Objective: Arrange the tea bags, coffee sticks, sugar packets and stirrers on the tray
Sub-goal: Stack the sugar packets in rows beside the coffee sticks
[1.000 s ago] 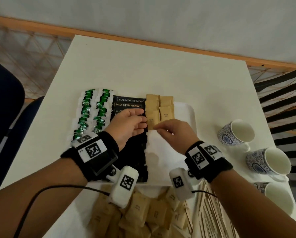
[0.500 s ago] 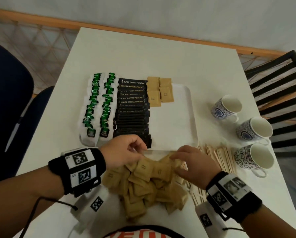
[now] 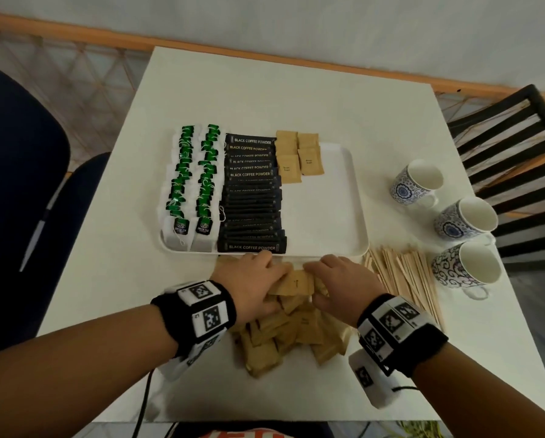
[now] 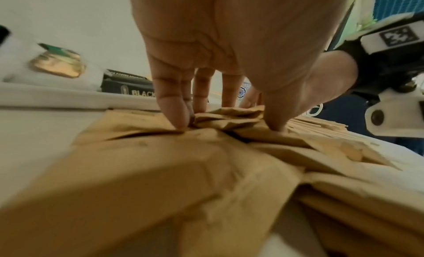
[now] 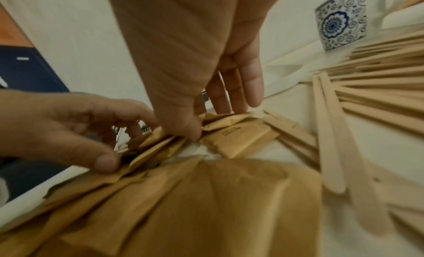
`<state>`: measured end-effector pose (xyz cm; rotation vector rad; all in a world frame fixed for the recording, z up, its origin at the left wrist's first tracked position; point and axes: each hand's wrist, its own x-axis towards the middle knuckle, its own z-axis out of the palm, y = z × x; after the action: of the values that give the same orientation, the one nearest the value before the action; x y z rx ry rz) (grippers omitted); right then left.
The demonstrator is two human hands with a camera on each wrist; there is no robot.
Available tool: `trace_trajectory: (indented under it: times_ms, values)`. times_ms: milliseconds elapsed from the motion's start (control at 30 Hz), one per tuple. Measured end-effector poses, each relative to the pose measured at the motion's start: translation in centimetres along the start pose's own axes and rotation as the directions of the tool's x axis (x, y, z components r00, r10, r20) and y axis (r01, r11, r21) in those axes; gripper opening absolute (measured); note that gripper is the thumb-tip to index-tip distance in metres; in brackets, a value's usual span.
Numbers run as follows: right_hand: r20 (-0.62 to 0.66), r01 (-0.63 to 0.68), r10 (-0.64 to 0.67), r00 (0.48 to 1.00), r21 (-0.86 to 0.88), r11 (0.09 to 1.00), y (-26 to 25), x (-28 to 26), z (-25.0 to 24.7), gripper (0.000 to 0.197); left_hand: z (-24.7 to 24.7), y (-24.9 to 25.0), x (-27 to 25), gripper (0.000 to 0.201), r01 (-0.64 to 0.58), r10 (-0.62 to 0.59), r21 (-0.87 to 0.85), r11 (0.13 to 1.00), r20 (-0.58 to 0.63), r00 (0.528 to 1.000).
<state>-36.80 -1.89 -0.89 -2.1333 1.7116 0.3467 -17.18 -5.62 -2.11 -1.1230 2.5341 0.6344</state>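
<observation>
Together, our left hand (image 3: 249, 284) and right hand (image 3: 340, 281) dig into the loose heap of brown paper sugar packets (image 3: 291, 336) — left fingertips (image 4: 177, 115) and thumb pressed down on it, right thumb and fingers pinching a packet at the far edge. Beyond lies the white rectangular tray (image 3: 328, 216), holding green-tagged tea bags (image 3: 190, 184), black coffee sticks (image 3: 252, 197) and a few sugar packets. Thin wooden stirrers (image 3: 404, 276) lie right of the heap — beside three blue-patterned white cups (image 3: 464, 221).
</observation>
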Motion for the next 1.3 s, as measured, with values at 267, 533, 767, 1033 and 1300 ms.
trace_trajectory:
  times_ms: [267,533,767,1033,1300]
  values:
    - [-0.058,0.031,-0.032,0.998,-0.019,0.999,-0.4,-0.4,0.1,0.054,-0.8,0.6,0.3,0.029,-0.040,0.043,0.094,0.995,-0.027,0.999]
    - [-0.260,0.022,0.060,0.964,0.303,0.953,0.9,-0.8,0.1,0.047,-1.8,-1.4,-0.6,0.022,0.036,-0.087,-0.402,0.915,-0.109,0.990]
    - [-0.264,0.098,0.303,0.916,0.878,0.469,0.9,0.3,-3.1,0.047,-3.9,-1.3,0.0,0.016,0.128,-0.276,-0.942,0.309,0.040,0.960]
    - [-0.149,0.134,0.265,0.953,0.988,0.075,-0.3,2.8,-5.2,0.037,-5.9,0.9,1.9,0.031,0.106,-0.172,-0.980,-0.168,0.135,0.976]
    - [-0.268,0.188,0.296,0.917,0.944,0.272,1.1,4.3,-4.8,0.034,-6.2,1.9,3.7,0.020,-0.004,-0.359,-0.980,-0.197,0.069,0.931]
